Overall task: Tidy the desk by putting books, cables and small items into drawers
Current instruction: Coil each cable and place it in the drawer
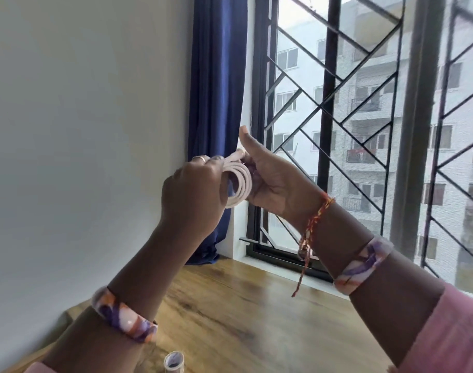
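Note:
A white cable (242, 181), wound into a small coil, is held up in the air between both hands, well above the wooden desk (230, 313). My left hand (195, 192) grips the coil from the left, its fingers curled round the loops. My right hand (273, 179) holds the coil from the right with its thumb raised, and one cable end sticks out at the top between the two hands. The far side of the coil is hidden behind my fingers.
A small round clear container (173, 360) stands at the desk's near edge. A white wall is on the left, a blue curtain (216, 103) hangs in the corner, and a barred window (364, 130) runs along the right behind the desk.

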Motion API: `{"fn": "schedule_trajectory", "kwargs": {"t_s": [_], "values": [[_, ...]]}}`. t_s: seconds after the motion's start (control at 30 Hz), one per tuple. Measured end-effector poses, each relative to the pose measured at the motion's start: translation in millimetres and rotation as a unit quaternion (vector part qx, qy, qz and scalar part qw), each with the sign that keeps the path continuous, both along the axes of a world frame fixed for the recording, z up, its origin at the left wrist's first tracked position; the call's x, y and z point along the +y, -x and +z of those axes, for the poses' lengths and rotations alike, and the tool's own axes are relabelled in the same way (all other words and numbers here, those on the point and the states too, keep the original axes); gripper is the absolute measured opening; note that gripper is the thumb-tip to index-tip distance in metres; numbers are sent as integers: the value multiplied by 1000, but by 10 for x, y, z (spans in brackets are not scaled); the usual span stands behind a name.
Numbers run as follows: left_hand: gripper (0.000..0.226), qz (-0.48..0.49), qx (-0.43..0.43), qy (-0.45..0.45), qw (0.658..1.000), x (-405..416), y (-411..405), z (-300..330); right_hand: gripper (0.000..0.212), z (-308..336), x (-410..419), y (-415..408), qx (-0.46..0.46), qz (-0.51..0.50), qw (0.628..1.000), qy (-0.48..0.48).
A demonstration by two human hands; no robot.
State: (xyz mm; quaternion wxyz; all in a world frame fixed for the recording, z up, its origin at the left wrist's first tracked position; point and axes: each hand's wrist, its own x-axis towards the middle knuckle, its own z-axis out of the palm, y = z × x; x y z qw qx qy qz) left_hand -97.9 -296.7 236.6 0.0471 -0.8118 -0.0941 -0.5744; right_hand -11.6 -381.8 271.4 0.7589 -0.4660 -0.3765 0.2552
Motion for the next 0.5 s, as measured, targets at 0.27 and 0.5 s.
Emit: {"fn": "schedule_trajectory", "kwargs": {"t_s": [0.27,0.5], "values": [[29,-62,-41,-47,996,-147,-15,-16,17,-58,-216,57,41,-46,998,-17],[9,20,27,-54,998,-412,75,3,18,-113,-571,258,-103,-100,989,24]]}}
